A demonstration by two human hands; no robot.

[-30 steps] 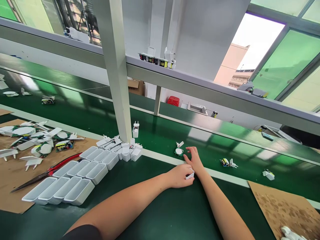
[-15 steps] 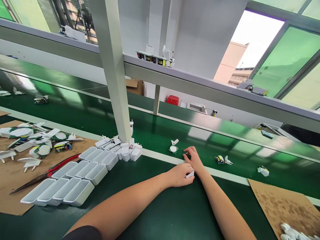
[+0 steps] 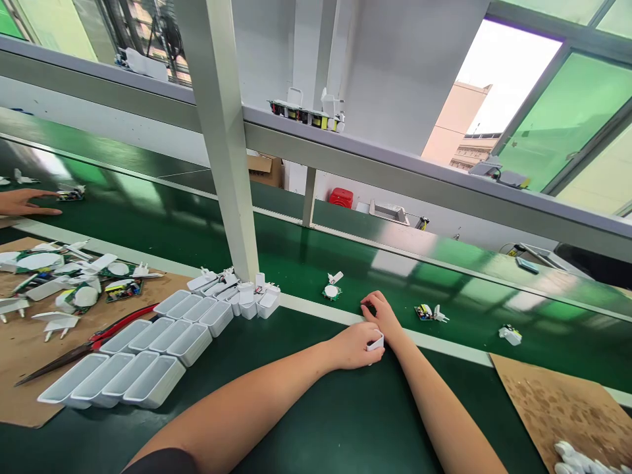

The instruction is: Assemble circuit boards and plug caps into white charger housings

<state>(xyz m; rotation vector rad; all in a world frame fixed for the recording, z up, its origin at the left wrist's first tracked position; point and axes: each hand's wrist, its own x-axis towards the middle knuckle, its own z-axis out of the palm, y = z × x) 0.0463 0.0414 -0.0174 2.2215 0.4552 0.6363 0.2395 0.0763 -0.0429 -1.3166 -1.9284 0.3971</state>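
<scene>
Gripped in my left hand [image 3: 354,346] is a small white plastic case [image 3: 376,342], mostly covered by the fingers, low over the green bench. My right hand [image 3: 383,312] rests at the pale belt edge beside it, wrist close to the left fingertips. Its fingers are loosely bent and apart, with nothing visible in them. Left of the right hand, a round circuit board with a white flap [image 3: 332,291] lies on the green conveyor belt [image 3: 291,263]. Farther right on the belt sit a board with yellow parts [image 3: 424,313] and a white-cased piece [image 3: 510,334].
Rows of white open cases [image 3: 153,378] stand on the left bench, beside red-handled pliers [image 3: 106,336] and boards on cardboard [image 3: 29,368]. Another person's hand [image 3: 27,202] reaches over the belt at far left. A metal post [image 3: 222,145] rises ahead; white pieces lie lower right.
The boards on the belt have shifted left. Another person's hand has come in at the far left, by a board. My two hands have hardly moved.
</scene>
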